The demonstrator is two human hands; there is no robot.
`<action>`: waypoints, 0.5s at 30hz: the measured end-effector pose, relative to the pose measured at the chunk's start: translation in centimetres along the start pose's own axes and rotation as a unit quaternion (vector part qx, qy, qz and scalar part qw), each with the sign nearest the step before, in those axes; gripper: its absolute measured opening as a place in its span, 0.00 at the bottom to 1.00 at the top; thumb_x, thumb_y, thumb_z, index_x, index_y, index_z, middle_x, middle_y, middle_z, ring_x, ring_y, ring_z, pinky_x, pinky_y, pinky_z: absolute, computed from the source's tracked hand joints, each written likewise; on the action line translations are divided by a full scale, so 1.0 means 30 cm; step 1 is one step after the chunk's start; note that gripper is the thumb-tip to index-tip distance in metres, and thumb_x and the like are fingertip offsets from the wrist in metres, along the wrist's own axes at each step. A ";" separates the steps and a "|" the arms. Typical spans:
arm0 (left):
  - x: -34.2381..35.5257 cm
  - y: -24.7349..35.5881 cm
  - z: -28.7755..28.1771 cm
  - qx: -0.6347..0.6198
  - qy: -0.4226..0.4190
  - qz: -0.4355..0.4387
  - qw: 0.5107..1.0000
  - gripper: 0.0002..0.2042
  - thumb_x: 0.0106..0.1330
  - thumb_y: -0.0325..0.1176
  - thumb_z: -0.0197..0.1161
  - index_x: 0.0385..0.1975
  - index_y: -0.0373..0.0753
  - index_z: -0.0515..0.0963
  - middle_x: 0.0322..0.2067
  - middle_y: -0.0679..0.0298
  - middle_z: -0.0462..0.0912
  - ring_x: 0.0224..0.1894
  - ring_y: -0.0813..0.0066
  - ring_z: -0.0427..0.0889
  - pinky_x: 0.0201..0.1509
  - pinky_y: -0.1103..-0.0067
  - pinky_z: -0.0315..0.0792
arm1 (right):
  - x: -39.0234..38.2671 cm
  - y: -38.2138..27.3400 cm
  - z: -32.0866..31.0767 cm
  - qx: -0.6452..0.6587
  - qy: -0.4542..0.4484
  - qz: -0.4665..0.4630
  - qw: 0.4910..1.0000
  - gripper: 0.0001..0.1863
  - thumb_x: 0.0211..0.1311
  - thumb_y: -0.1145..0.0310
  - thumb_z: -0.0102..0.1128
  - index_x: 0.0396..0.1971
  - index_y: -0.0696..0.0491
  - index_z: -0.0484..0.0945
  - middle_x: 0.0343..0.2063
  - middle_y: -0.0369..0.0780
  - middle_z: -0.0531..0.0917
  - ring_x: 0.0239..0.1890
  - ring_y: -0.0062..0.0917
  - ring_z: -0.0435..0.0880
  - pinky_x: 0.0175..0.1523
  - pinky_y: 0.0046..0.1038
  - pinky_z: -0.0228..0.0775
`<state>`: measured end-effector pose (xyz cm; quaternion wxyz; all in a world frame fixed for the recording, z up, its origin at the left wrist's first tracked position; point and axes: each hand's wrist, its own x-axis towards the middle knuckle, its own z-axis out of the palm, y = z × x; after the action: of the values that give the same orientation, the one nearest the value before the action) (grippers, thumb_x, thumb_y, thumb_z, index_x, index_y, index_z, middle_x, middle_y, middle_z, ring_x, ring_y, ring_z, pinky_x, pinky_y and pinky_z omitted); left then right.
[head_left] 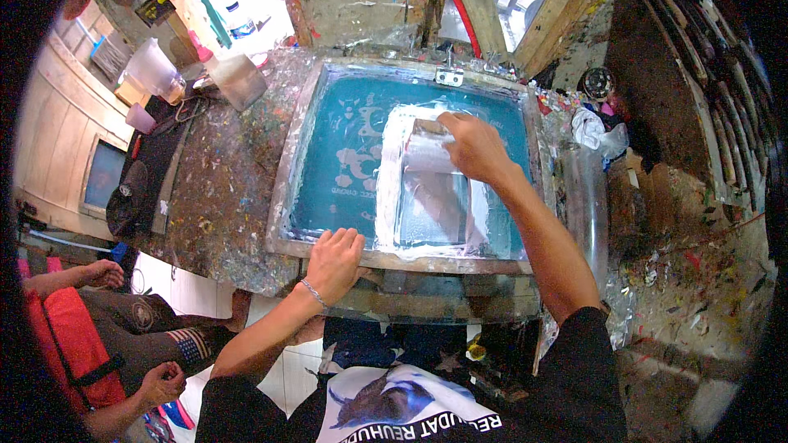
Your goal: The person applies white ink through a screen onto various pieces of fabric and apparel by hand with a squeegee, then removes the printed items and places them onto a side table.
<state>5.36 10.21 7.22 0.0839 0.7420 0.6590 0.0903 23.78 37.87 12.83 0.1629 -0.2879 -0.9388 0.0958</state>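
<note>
head view: the screen [345,156], a teal mesh in a pale wooden frame, lies flat on the paint-spattered table [222,189], straight ahead of the person. a white-taped window sits right of its middle, and in it the right hand [476,148] has its fingers curled down over the top of a squeegee [431,148] smeared with white ink, a closed grip near the window's far end. the left hand [332,262] lies flat and spread on the near rail of the frame, holding nothing, just pressing.

to do this stroke well, i judge the blade wants an even tilt and steady pressure across the whole taped window, drawn in one go toward the body, while the left hand keeps the frame from creeping — any slip would likely smear the print. the ink looks thin at the window's near end, so a full pull matters.

outward: a metal hinge clamp [449,76] holds the far rail. on the table's far left stand a clear plastic jug [154,70], a small lilac cup [139,119] and a frosted tub [238,80]; a plastic bottle [240,23] with a blue label band stands further back. right of the screen lie crumpled white rags [595,133] and a round dark tin [597,82] — its markings are too small to tell. another person [90,336] in red sits at lower left, hands apart from the work.
</note>
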 end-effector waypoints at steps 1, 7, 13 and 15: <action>0.003 0.001 0.009 0.006 -0.004 0.005 1.000 0.25 0.46 0.37 0.78 0.42 0.36 0.74 0.41 0.57 0.77 0.48 0.56 0.77 0.52 0.64 0.71 | 0.013 0.028 0.036 -0.004 0.038 -0.017 0.999 0.16 0.51 0.78 0.61 0.43 0.53 0.77 0.37 0.47 0.84 0.43 0.48 0.83 0.48 0.47 0.75; -0.020 -0.019 0.083 -0.001 0.001 0.009 1.000 0.25 0.45 0.38 0.78 0.40 0.37 0.74 0.40 0.57 0.77 0.47 0.57 0.77 0.52 0.64 0.70 | -0.095 -0.030 0.169 -0.102 0.031 -0.048 0.993 0.14 0.52 0.73 0.60 0.41 0.51 0.77 0.33 0.43 0.84 0.41 0.42 0.83 0.44 0.42 0.77; -0.016 -0.007 0.083 0.007 -0.020 0.002 1.000 0.25 0.44 0.37 0.79 0.39 0.37 0.73 0.40 0.57 0.77 0.46 0.57 0.77 0.51 0.64 0.70 | -0.420 -0.270 0.126 -0.057 -0.012 -0.035 0.998 0.19 0.43 0.76 0.63 0.40 0.50 0.77 0.31 0.39 0.79 0.36 0.37 0.78 0.38 0.39 0.75; -0.011 -0.019 0.091 0.007 -0.013 0.010 1.000 0.25 0.44 0.38 0.79 0.39 0.37 0.73 0.40 0.57 0.77 0.46 0.57 0.77 0.50 0.64 0.70 | -0.478 -0.305 0.143 -0.071 -0.009 -0.033 0.997 0.20 0.42 0.76 0.64 0.41 0.50 0.77 0.31 0.39 0.79 0.36 0.38 0.78 0.40 0.38 0.74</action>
<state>5.45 9.94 4.44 0.0860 0.7504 0.6508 0.0768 28.77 21.85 7.75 0.1362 -0.2663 -0.9539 0.0257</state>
